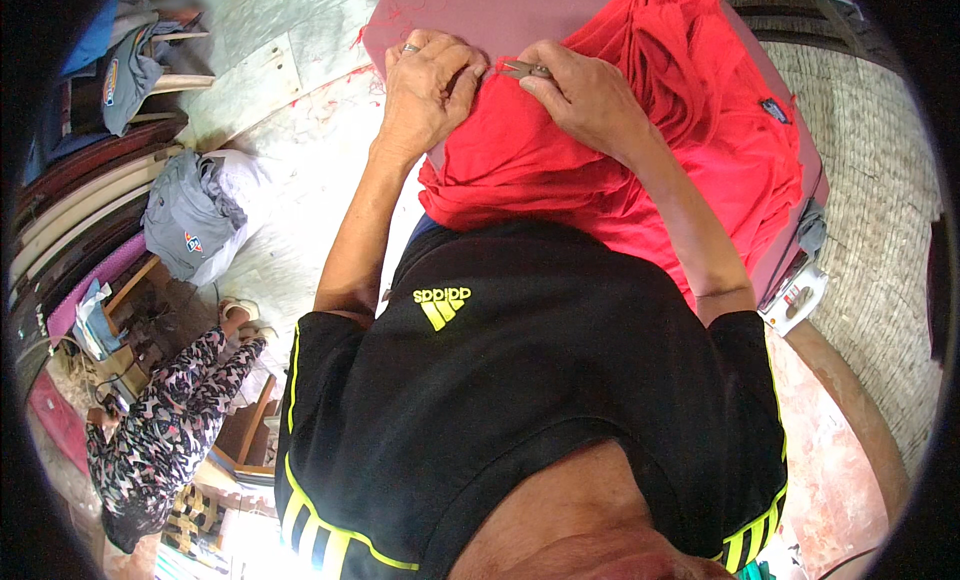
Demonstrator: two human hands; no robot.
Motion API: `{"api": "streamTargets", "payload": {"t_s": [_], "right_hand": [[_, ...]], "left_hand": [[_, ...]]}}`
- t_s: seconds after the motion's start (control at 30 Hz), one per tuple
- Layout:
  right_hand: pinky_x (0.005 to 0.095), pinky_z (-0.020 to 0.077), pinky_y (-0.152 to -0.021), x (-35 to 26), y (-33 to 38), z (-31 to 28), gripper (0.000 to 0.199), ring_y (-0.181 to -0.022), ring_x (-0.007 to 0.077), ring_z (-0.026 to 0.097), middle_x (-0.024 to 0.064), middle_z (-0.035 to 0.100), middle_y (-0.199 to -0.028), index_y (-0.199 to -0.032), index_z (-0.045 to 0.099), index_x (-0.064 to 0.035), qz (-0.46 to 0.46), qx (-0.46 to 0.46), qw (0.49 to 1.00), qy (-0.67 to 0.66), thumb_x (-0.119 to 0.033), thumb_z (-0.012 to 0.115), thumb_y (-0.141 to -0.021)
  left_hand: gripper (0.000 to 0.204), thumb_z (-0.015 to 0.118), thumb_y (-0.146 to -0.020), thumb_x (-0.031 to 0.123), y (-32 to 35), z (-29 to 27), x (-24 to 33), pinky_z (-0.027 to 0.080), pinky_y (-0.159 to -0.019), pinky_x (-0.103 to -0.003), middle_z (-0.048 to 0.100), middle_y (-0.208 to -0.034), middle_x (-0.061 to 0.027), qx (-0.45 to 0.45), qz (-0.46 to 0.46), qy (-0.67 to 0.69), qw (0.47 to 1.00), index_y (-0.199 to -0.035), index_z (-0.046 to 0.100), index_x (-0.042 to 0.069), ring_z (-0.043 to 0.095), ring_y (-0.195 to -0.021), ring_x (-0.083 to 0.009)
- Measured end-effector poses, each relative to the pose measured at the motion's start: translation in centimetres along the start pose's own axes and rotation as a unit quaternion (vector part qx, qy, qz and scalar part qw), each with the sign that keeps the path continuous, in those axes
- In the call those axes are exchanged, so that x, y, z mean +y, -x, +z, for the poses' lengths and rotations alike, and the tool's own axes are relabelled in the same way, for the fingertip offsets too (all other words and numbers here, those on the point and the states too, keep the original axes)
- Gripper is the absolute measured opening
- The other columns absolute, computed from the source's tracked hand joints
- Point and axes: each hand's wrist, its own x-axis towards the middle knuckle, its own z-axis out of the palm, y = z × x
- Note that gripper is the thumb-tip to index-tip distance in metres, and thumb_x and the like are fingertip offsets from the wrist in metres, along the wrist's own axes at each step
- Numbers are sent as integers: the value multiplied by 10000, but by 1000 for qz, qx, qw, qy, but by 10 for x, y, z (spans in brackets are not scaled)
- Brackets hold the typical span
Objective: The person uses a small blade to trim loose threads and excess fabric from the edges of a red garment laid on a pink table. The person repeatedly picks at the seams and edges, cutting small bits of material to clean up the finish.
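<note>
A: While the left hand (428,85) is pinning the red garment (600,150) flat on the pink bench (480,10), what is the right hand (580,90) doing?

B: It is gripping small metal snips (522,70) at a fold; the left is pressing, fingers curled on cloth; trimming step appears in hand.

A: Next move?

B: Probably needing taut fabric; blades kept clear of the weave; a grey garment pile (190,220) is lying on the floor, unrelated.

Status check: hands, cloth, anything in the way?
Left hand pinching red fabric. Right hand gripping small thread snips. Nothing blocking the hands.
</note>
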Motion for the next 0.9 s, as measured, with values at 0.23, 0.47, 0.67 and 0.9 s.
{"api": "streamTargets", "payload": {"t_s": [0.23,0.47,0.67,0.9], "right_hand": [[505,509,-702,-20,-9,-4,194,-827,387,663,149,680,-894,-1021,551,-77,-23,-29,992,120,-259,588,-963],[501,522,-719,-22,-18,-9,196,-843,376,683,144,692,-916,-1029,556,-77,-8,-75,988,133,-264,562,-970],[490,522,-816,-7,-9,-4,259,-989,363,667,193,680,-998,-1128,587,-86,52,-70,995,-46,-281,582,-958],[437,529,-840,4,-13,-4,385,-1004,353,649,141,638,-1115,-1157,600,-83,72,-73,993,58,-296,728,-864]], "left_hand": [[70,691,-786,93,3,0,6,396,-758,-416,678,-875,-21,16,-22,23,999,-853,697,110,610,-868,-258],[78,683,-788,90,4,-2,5,394,-739,-417,666,-854,-24,49,-4,15,999,-858,692,123,610,-843,-259],[60,670,-828,125,16,-18,-23,392,-790,-429,682,-878,-21,43,-64,5,997,-875,702,141,606,-848,-265],[341,746,-781,168,15,-33,-16,363,-976,-511,598,-1275,-62,-17,-80,-16,997,-1120,710,182,524,-1178,-306]]}}
